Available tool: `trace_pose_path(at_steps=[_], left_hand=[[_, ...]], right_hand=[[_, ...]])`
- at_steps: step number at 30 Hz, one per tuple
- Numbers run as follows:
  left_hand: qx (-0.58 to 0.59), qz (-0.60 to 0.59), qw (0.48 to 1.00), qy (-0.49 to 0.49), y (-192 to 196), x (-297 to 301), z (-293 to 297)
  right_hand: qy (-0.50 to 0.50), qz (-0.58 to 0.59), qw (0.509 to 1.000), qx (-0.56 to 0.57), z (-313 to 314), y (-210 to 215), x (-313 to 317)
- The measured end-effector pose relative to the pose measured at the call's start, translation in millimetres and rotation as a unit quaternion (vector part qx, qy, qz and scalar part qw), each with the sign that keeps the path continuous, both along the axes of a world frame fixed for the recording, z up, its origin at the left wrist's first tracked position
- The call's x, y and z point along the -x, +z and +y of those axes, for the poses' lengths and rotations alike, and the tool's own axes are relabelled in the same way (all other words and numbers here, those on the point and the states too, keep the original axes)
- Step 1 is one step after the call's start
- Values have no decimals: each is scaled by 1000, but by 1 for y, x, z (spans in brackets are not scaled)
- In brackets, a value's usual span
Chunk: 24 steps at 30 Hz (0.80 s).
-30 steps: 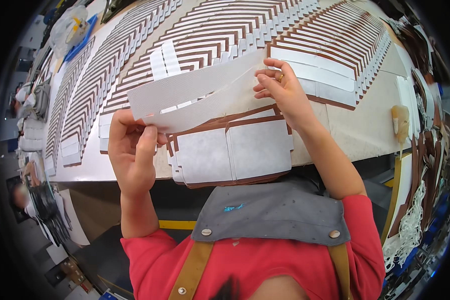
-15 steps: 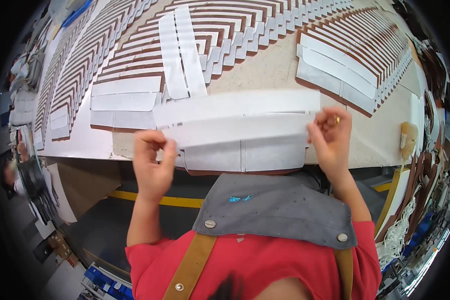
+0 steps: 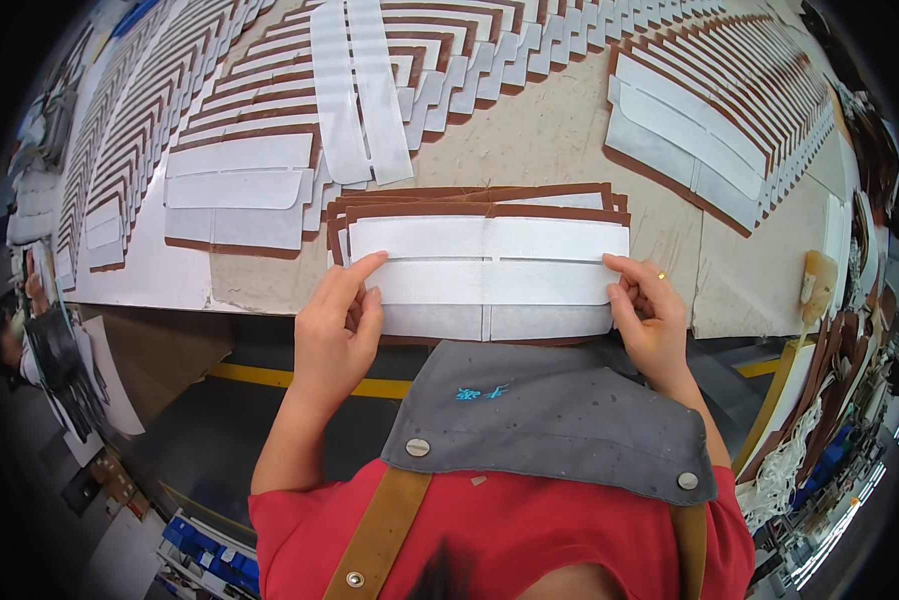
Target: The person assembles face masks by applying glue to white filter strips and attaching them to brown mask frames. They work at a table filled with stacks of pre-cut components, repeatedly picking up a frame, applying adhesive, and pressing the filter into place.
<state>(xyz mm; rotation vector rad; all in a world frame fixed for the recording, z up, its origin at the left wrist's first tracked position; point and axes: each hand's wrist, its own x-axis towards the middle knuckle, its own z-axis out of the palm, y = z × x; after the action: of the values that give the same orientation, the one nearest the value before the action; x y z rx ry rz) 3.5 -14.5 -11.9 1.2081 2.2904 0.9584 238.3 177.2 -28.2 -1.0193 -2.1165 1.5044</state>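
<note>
A white sheet (image 3: 430, 281) with a lengthwise slit lies flat over the top piece of a small stack of brown leather pieces (image 3: 560, 211) at the table's near edge. Brown margins show along the stack's far side, and a pale grey-white lower panel (image 3: 435, 322) shows below the sheet. My left hand (image 3: 342, 318) grips the sheet's left end, index fingertip on top and thumb lower down. At the opposite end my right hand (image 3: 652, 312) grips it in the same way, the other fingers curled. A ring is on this hand.
Overlapping rows of white-faced brown pieces (image 3: 238, 200) cover the table's left and far side; another fan (image 3: 685, 140) lies at right. Loose slit white strips (image 3: 360, 100) lie beyond the stack. A yellowish handled tool (image 3: 818, 280) sits at the right edge, beside hanging brown strips (image 3: 815, 385).
The white sheet, raised and tilted over the stack before, has come down flat onto the top piece. Both hands moved with it, the left one also shifting right, and the stack's brown far edges now show.
</note>
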Motion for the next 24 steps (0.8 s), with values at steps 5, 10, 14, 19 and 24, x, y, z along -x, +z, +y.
trace_pose_path(at_steps=[5,10,14,19,24], left_hand=[[23,-13,1000,6,1,1,2],[36,-15,999,5,3,2,4],[32,-12,999,-8,5,4,5],[25,-18,999,9,2,2,4],[48,-18,999,9,3,3,5]], right_hand=[[8,-17,1000,-16,2,2,2],[6,-38,999,-12,2,1,2],[-1,-42,999,-7,1,2,3],[7,-60,998,-23,1,3,2],[-4,-37,999,-23,0,3,4]])
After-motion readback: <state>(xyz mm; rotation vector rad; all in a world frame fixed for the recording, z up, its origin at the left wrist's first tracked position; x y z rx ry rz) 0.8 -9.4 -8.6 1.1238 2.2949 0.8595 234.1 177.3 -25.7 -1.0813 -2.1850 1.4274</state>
